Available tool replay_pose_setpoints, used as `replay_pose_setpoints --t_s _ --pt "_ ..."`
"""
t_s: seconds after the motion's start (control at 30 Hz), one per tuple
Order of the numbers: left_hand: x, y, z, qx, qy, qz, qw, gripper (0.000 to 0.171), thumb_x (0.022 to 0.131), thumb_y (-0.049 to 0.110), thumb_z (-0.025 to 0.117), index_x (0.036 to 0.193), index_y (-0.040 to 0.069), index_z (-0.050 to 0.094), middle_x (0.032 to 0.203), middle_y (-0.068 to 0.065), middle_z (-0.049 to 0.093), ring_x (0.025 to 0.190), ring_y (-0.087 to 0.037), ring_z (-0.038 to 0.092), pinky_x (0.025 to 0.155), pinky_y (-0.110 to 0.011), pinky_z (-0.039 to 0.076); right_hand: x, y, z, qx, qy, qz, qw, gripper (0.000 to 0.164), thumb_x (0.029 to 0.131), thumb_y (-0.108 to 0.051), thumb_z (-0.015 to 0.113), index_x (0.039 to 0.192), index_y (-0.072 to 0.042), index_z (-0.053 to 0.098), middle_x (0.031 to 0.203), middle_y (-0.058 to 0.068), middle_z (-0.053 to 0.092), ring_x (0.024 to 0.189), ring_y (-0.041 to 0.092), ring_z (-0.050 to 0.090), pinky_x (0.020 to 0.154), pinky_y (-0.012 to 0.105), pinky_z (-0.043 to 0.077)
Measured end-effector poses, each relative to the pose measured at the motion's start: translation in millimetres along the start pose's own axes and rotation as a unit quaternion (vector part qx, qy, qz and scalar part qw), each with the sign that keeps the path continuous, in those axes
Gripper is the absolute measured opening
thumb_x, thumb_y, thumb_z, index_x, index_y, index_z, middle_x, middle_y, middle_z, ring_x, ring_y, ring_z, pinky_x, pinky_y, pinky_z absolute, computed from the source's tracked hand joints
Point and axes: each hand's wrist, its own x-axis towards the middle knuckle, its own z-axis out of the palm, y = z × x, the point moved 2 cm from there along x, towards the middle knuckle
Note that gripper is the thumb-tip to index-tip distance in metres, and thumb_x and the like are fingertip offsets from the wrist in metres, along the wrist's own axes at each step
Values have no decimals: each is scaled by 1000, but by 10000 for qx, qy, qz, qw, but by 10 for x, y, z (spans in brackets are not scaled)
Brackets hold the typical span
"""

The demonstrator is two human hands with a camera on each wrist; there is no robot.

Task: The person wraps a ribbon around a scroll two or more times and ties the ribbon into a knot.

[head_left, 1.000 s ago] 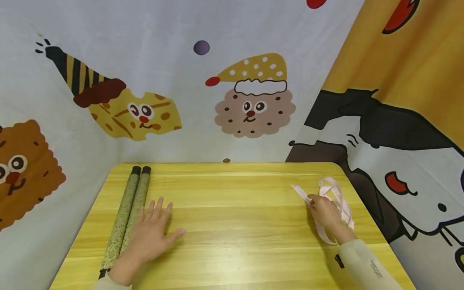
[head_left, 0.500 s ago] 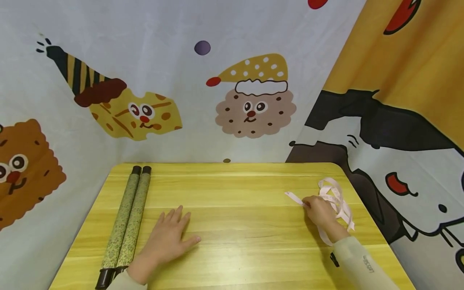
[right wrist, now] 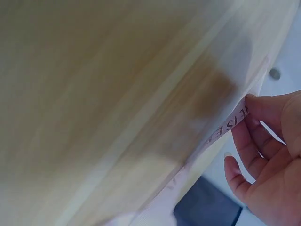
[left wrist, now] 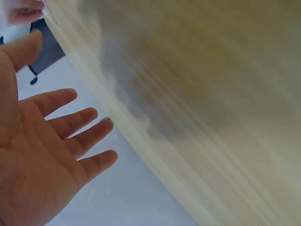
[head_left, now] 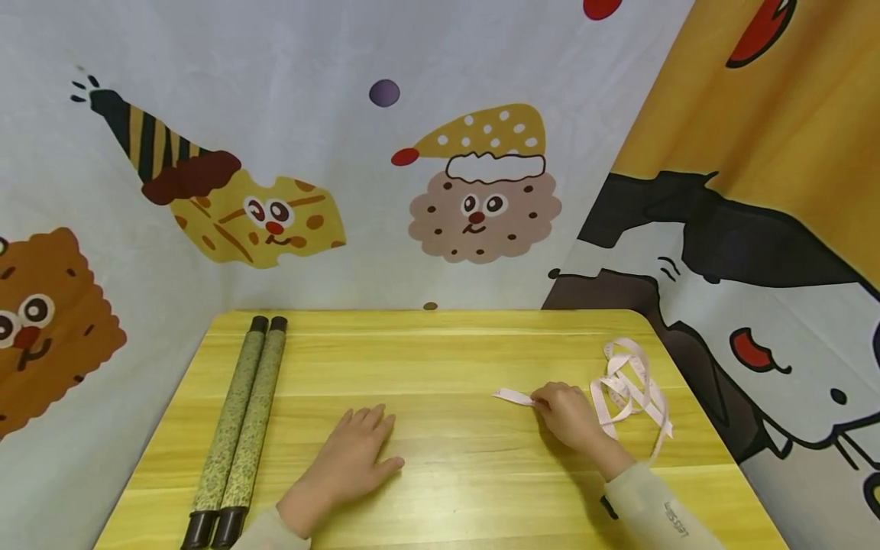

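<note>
A pale pink ribbon point(head_left: 514, 396) with printed letters runs from my right hand point(head_left: 569, 416), which pinches it between thumb and fingertips a short way from its free end. The rest of the ribbon lies in a loose, tangled heap at the right of the table. Dark lettering shows on the ribbon point(right wrist: 221, 131) in the right wrist view. My left hand point(head_left: 351, 457) is palm down over the table's middle left, holding nothing. Its fingers point(left wrist: 70, 122) are spread in the left wrist view.
Two long tubes side by side, a left tube point(head_left: 223, 428) and a right tube point(head_left: 254, 428), lie along the table's left side, green-patterned with dark end caps. The wooden table point(head_left: 426, 351) meets a cartoon-printed curtain point(head_left: 371, 275) behind. A small black item peeks from under the right sleeve point(head_left: 653, 500).
My right hand has moved left, drawing the pinched ribbon end toward the table's middle. My left hand has shifted right and nearer, away from the tubes.
</note>
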Motion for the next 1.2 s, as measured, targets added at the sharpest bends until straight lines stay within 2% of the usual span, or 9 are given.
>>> replay_pose_setpoints --t_s 0.13,0.23,0.43,0.53,0.8,0.97,1.2 --pt "71 109 80 269 97 394 9988 55 102 34 69 142 -3 60 148 -22 56 135 -40 54 114 -63 39 40 -240 70 99 -74 -236 9996 12 87 1 83 95 -7 80 88 1 74 84 22 69 78 47 54" --pt "121 221 135 455 12 608 9971 49 104 29 65 142 -2 61 150 -20 56 136 -37 54 113 -61 42 67 -390 140 109 -116 -455 9988 13 86 1 83 95 -8 80 88 -1 74 85 19 69 78 44 55" --pt "195 464 205 578 -302 855 9942 50 105 28 63 145 -1 59 157 -18 50 141 -38 50 114 -59 41 130 -672 276 275 -298 -795 9960 12 88 0 82 97 -9 80 90 -2 74 86 18 69 79 43 56" --pt "227 538 239 657 -414 918 9927 54 104 31 64 147 0 57 158 -17 48 143 -37 49 115 -58 41 168 -802 329 372 -271 -1009 9938 13 88 1 82 96 -9 80 89 -2 74 86 17 69 81 44 57" --pt "279 584 313 553 -887 772 9915 69 102 43 64 154 1 48 164 -16 39 150 -38 38 120 -59 32 231 -1045 487 329 -284 -1457 9884 12 87 1 82 94 -9 80 88 -1 74 84 16 68 75 38 56" --pt "263 590 328 527 -1215 667 9889 76 100 52 62 156 2 46 166 -15 36 153 -39 33 121 -61 29 232 -1115 483 339 -416 -1558 9863 11 89 1 80 96 -8 79 89 -1 74 86 15 68 76 36 57" --pt "223 499 303 688 -1204 483 9892 82 97 61 62 153 2 50 165 -14 39 152 -38 35 122 -61 28 97 -1013 361 359 -536 -1645 9843 10 90 -3 82 99 -5 79 102 6 76 94 19 70 83 36 61"
